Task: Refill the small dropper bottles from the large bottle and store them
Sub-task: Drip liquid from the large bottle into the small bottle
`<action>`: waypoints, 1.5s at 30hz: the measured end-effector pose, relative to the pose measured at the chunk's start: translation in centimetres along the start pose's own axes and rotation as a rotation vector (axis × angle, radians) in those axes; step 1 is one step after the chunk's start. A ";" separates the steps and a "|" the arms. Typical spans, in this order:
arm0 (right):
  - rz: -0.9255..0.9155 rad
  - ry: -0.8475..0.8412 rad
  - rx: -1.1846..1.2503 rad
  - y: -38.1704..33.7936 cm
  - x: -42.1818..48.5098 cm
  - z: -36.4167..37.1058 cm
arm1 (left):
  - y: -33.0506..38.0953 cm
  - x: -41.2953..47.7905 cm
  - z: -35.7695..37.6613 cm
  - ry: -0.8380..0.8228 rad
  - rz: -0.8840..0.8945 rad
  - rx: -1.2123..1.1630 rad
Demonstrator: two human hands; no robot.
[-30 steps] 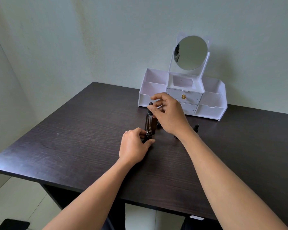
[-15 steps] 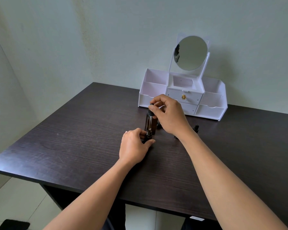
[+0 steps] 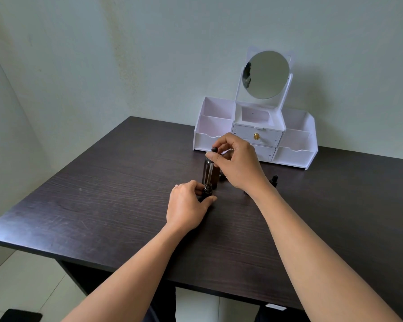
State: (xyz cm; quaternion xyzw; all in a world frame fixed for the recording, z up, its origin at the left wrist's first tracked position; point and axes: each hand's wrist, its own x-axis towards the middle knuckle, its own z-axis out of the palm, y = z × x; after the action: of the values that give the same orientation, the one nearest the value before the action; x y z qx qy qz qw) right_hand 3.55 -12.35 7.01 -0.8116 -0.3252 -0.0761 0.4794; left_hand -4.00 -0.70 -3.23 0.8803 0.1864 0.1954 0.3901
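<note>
My left hand (image 3: 188,205) grips a small dark dropper bottle (image 3: 207,191) standing on the dark table (image 3: 107,201). Its neck is open. My right hand (image 3: 236,162) pinches the black bulb of a glass dropper (image 3: 211,168), held upright with its tip at the small bottle's mouth. Directly behind stands the large amber bottle (image 3: 215,174), partly hidden by the dropper and my right hand. Another small dropper bottle (image 3: 274,180) stands to the right of my right wrist.
A white organiser (image 3: 296,145) with open compartments, two drawers and a round mirror (image 3: 265,74) stands at the table's back against the wall. A small dark item (image 3: 222,177) lies beside the large bottle. The floor shows past the table's near edge.
My right hand has lowered slightly with the dropper, bringing its tip down to the small bottle's mouth. My left hand has stayed in place.
</note>
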 end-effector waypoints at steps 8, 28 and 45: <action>-0.044 0.212 0.184 -1.1 1.4 -1.2 | -0.2 -0.1 0.1 0.029 0.001 -0.005; -0.184 0.376 0.115 -0.8 3.3 -1.0 | -0.3 0.0 0.1 0.033 -0.001 -0.013; -0.058 0.292 0.092 1.1 3.1 0.4 | -0.2 0.0 0.1 0.025 -0.002 -0.030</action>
State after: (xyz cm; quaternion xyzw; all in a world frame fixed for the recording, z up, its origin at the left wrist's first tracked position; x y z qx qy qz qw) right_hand 6.53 -10.98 7.29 -0.7593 -0.2785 -0.1921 0.5559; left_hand -3.99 -0.63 -3.43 0.8716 0.1891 0.2087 0.4012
